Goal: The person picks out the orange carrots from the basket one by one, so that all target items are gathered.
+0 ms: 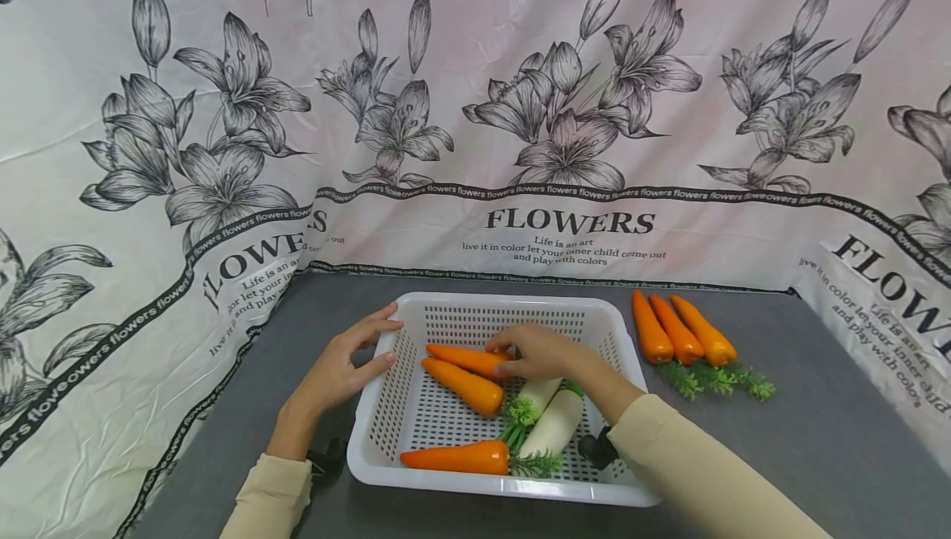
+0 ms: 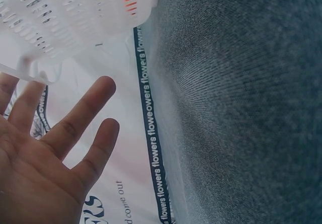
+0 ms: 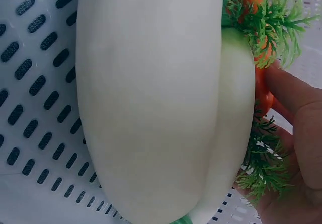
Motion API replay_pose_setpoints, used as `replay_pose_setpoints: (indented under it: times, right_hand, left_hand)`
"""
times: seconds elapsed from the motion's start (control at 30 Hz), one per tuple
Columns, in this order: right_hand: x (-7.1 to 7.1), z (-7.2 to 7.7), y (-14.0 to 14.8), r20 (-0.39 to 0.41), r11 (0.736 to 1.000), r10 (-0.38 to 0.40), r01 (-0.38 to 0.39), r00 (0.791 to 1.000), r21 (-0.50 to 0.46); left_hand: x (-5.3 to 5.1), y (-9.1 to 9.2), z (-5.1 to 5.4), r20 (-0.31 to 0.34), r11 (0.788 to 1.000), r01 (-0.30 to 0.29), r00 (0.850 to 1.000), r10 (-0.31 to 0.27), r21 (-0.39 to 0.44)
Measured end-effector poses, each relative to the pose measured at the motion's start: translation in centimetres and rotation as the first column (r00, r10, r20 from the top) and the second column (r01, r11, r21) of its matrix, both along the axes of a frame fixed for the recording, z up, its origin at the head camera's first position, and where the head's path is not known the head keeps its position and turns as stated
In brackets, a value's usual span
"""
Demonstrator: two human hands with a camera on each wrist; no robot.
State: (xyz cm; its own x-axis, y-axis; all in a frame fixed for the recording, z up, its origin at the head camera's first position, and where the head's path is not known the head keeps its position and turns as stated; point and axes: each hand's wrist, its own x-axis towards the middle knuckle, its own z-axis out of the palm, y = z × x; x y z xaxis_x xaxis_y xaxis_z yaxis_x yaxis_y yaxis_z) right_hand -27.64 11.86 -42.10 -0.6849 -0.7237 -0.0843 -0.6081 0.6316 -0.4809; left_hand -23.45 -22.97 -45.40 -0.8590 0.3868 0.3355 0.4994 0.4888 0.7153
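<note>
A white perforated plastic basket (image 1: 513, 485) holds orange toy carrots and two white radishes. My right hand (image 1: 546, 355) reaches inside and grips the thick end of the rearmost carrot (image 1: 456, 356), thumb toward me; the leaf end is hidden in the head view. Just in front lies another carrot (image 1: 464, 386), and a third carrot (image 1: 456, 458) lies along the near wall. One white radish (image 1: 553, 425) and a partly covered radish (image 1: 537, 394) lie under my right forearm. My left hand (image 1: 338, 366) touches the basket's left rim with extended fingers, spread in the left wrist view.
Three carrots (image 1: 678, 331) lie side by side on the grey tabletop (image 1: 787, 407) to the basket's right, leaves toward me. A white flower-printed curtain (image 1: 565, 229) hangs behind the table and along both sides.
</note>
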Motion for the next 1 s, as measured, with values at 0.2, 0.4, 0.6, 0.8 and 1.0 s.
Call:
replay_pose_setpoints:
  times: [0.2, 0.4, 0.6, 0.8, 1.0]
  right_hand:
    - [-0.10, -0.11, -0.05, 0.046, 1.000, -0.020, 0.020, 0.999, -0.009]
    - [-0.31, -0.34, 0.02, 0.092, 1.000, -0.030, 0.030, 0.995, 0.003]
    - [-0.32, -0.42, 0.19, 0.119, 1.000, -0.024, 0.024, 0.993, -0.002]
    - [-0.22, -0.31, 0.24, 0.136, 0.999, -0.033, 0.037, 0.990, -0.029]
    - [-0.25, 0.18, 0.39, 0.165, 0.998, -0.041, 0.047, 0.986, -0.034]
  left_hand:
    - [0.04, -0.02, 0.14, 0.011, 1.000, 0.007, 1.000, -0.007, 0.003]
    - [0.07, 0.01, 0.23, 0.003, 1.000, 0.011, 1.000, -0.011, 0.008]
    - [0.11, 0.00, 0.26, 0.010, 1.000, 0.012, 1.000, -0.012, 0.008]
    - [0.11, 0.02, 0.32, 0.010, 1.000, 0.013, 1.000, -0.013, 0.010]
    - [0.08, 0.00, 0.28, 0.014, 1.000, 0.015, 1.000, -0.015, 0.015]
